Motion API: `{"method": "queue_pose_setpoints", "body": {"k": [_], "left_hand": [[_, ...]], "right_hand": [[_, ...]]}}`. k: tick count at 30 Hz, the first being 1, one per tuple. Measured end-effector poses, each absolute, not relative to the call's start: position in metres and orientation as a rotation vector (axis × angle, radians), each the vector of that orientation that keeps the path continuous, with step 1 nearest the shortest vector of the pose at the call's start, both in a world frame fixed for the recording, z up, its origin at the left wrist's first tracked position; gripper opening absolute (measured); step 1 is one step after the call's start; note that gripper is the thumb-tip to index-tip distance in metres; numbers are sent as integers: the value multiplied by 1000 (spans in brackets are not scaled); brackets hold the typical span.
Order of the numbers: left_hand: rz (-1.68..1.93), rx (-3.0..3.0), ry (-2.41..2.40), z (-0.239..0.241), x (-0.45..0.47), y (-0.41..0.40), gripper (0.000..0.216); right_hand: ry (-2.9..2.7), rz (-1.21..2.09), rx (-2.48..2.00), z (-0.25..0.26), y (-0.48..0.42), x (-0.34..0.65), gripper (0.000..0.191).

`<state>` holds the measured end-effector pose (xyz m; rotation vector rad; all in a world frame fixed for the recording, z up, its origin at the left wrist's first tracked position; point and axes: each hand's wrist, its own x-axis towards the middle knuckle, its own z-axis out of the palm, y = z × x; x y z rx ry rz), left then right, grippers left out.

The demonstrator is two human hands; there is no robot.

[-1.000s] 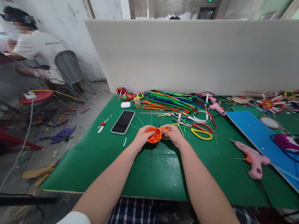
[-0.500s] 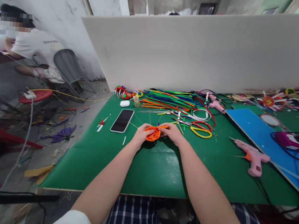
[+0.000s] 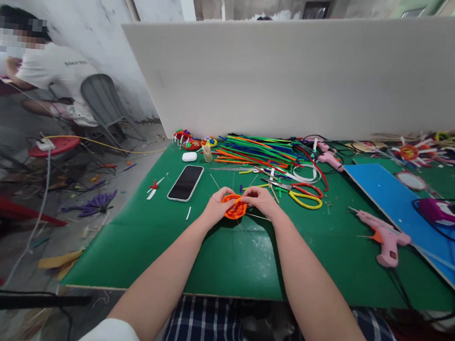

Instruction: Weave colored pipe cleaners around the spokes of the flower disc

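A round orange disc of coiled pipe cleaner (image 3: pixel 236 210), with thin wire-like spokes sticking out around it, is held just above the table in front of me. My left hand (image 3: pixel 216 208) is closed on its left edge, thumb on top. At the upper right edge, my right hand (image 3: pixel 260 200) pinches the orange pipe cleaner; its fingertips partly cover the rim. A pale spoke (image 3: pixel 257 216) points right, beneath the right hand. Beyond the hands lie scissors (image 3: pixel 303 195) with red and yellow handles, and a phone (image 3: pixel 186 183) lies left of them.
Colourful pipe cleaners (image 3: pixel 253 150) are piled at the back of the green table (image 3: pixel 226 267). A pink glue gun (image 3: pixel 384 236) lies right, beside a blue board (image 3: pixel 393 202). A white partition (image 3: pixel 300 81) stands behind. Another person (image 3: pixel 60 68) sits at far left.
The disc has turned in my hands, and its spokes point in different directions. The orange strand that stretched to my right fingers now lies closer to the rim.
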<state>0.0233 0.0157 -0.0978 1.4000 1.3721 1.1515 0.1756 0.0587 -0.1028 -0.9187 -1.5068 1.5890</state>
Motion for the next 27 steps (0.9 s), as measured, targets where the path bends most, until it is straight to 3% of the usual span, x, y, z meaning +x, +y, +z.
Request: {"method": "queue_pose_setpoints", "body": {"k": [14,27], "left_hand": [[1137,1517,1386,-92,26,9,12],[1085,1265,1260,-99,31,12,20]], "right_hand": [[-1625,1577,-931,-100,57,177,22],[-1722,1525,-836,-98,54,173,24]]}}
